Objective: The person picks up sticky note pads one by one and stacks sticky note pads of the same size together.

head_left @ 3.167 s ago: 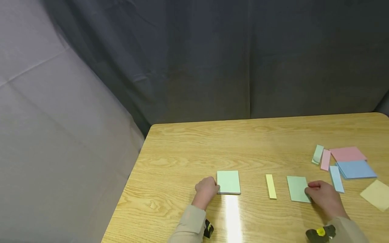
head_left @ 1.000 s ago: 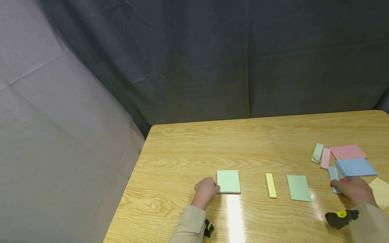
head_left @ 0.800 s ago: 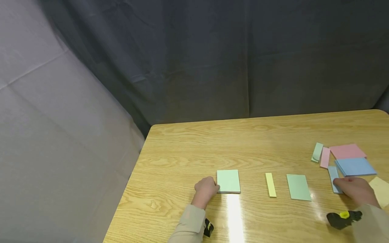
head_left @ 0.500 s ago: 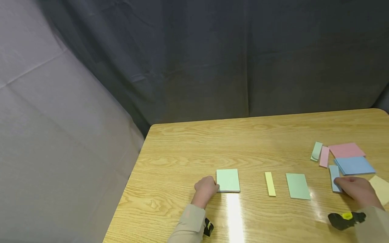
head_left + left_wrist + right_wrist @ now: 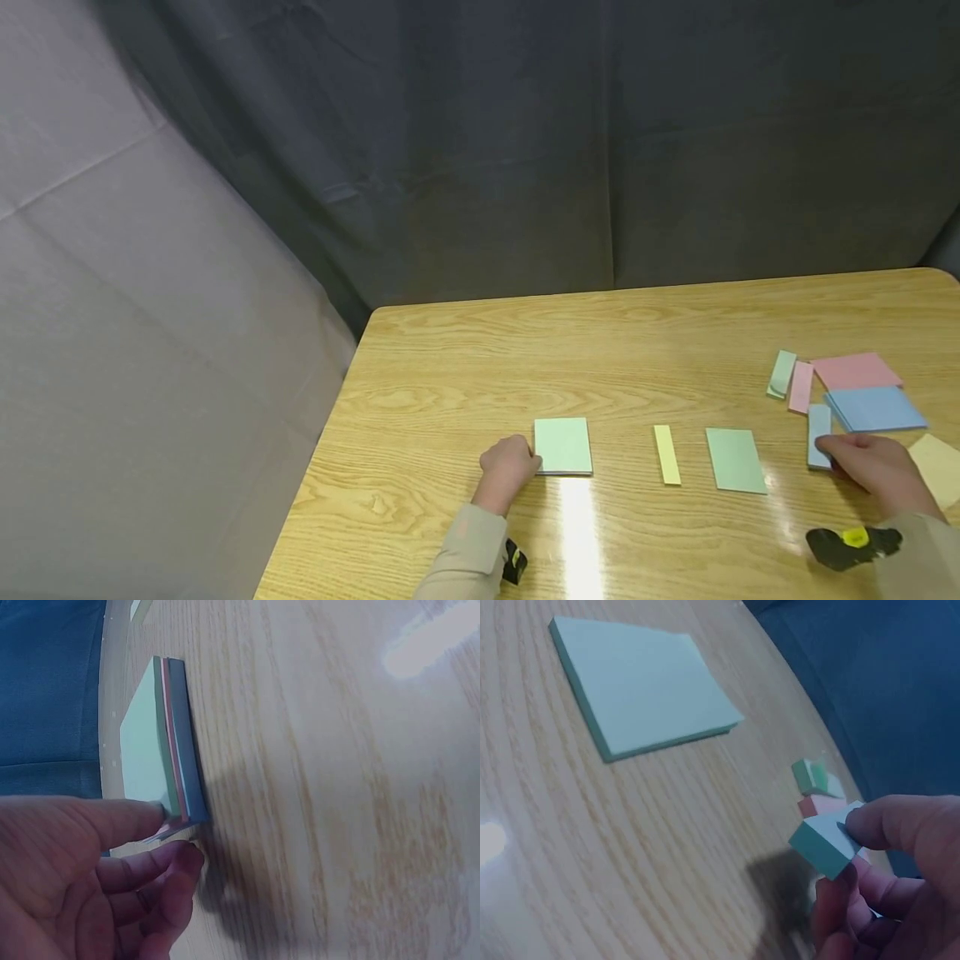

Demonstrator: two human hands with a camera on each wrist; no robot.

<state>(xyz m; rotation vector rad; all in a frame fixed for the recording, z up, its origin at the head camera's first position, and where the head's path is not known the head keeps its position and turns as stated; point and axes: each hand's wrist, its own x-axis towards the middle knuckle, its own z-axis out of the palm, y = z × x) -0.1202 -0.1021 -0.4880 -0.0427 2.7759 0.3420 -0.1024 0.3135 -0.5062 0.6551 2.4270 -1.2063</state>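
The blue strip is staying in the right hand, at the right part of the table. This hand is gripping it: the thumb is pressing on the top, and the other fingers are bending underneath. The stack is lying well to the left, and the left hand is pinching its near left corner, with the thumb on the green top and the fingers curling below. At its side, pink and blue layers are showing.

Between the hands, a yellow strip and a green pad are lying apart, the pad being closer to the right hand. Beyond the blue strip, a pink strip and a green strip are lying side by side. To their right, a pink pad and a blue pad are adjoining. A yellow pad is lying near the right wrist. Behind the table, a dark curtain is hanging.
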